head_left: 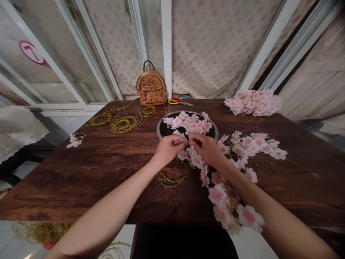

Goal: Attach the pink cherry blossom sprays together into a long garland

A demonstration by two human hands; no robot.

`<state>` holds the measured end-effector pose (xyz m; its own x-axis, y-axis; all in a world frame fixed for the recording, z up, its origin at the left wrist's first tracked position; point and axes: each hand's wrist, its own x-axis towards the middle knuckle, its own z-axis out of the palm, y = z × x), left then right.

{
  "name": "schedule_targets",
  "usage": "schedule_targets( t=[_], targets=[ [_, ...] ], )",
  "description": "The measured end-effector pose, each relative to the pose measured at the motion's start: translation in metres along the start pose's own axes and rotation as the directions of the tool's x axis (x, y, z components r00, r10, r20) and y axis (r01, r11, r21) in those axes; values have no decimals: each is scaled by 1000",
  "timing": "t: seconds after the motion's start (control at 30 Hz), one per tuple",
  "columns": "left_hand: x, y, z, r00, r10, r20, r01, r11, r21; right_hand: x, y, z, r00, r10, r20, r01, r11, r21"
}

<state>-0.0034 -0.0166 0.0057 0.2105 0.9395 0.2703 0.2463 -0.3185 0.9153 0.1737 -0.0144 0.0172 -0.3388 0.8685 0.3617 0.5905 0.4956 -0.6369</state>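
My left hand [171, 149] and my right hand [205, 148] meet over the near edge of a round black tray with a silver rim [215, 127]. Both are closed in a pinch, fingertips almost touching, on the thin stem of a pink and white artificial flower garland [217, 194]. The exact spot between the fingertips is too small to make out. From the hands the garland trails toward the front right, passing under my right forearm. A coil of yellow-green stem [172, 180] lies below my left hand. Loose pink artificial blossoms [188, 122] fill part of the tray.
More garland [256, 142] lies right, with a flower pile [253, 103] at the back right. Yellow-green stem coils [124, 123] rest at the back left, near a brown mini backpack [151, 86] and scissors [180, 102]. A small white flower sprig [74, 141] is far left.
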Motion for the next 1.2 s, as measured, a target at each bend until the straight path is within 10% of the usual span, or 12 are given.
schedule_targets(
  t=[0.5, 1.2],
  targets=[
    [-1, -6, -4, 996, -3, 85, -15, 979, 205, 5, 15, -1, 983, 2, 181, -11, 999, 49],
    [4, -16, -3, 978, -168, 126, 163, 985, 50, 6, 16, 2, 966, 74, 248, -107, 987, 123]
  ],
)
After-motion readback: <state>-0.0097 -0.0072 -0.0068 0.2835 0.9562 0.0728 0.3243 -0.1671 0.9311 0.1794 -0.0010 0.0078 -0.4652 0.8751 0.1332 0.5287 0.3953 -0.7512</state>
